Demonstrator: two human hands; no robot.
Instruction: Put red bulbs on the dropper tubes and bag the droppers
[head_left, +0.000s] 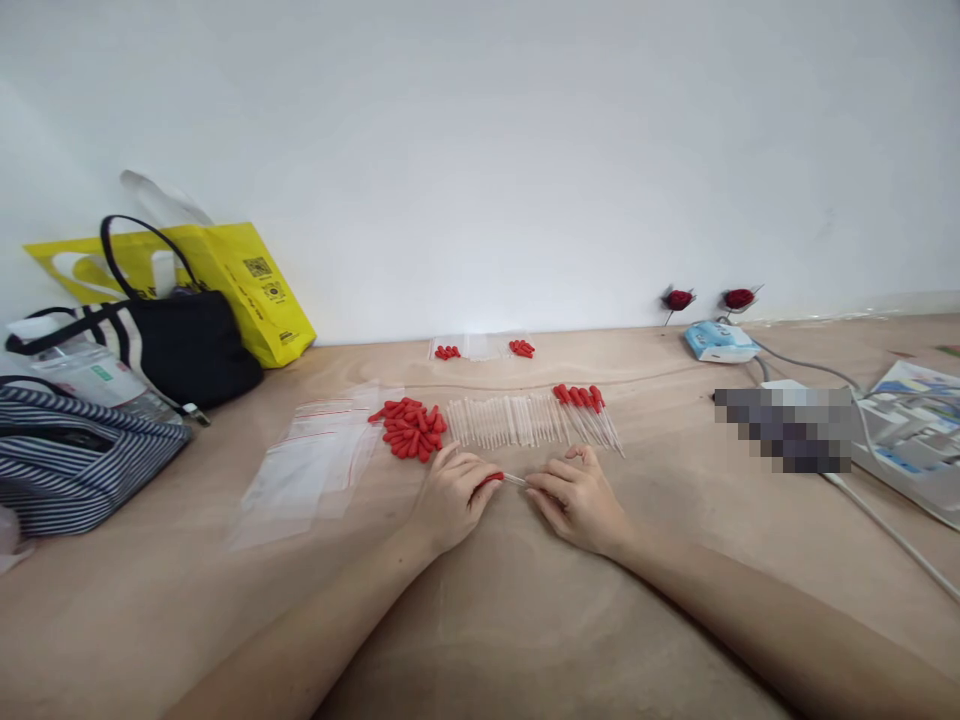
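My left hand (452, 497) is closed on a red rubber bulb (492, 478). Between the fingers of my right hand (577, 500) is a thin clear dropper tube (514, 480), whose left end meets the bulb; how far it sits inside, I cannot tell. Just beyond my hands lies a row of loose clear tubes (506, 420). A pile of red rubber bulbs (411, 430) is to the left of that row. At its right end several droppers with red bulbs fitted (581, 398) lie side by side, bulbs pointing away from me.
Clear zip bags (300, 470) lie left of the pile. Near the wall is a bag of bulbs and tubes (480, 347). Bags, a yellow one (259, 290) among them, stand at the left. A tissue pack (720, 342), cables and a power strip (919, 440) are at the right.
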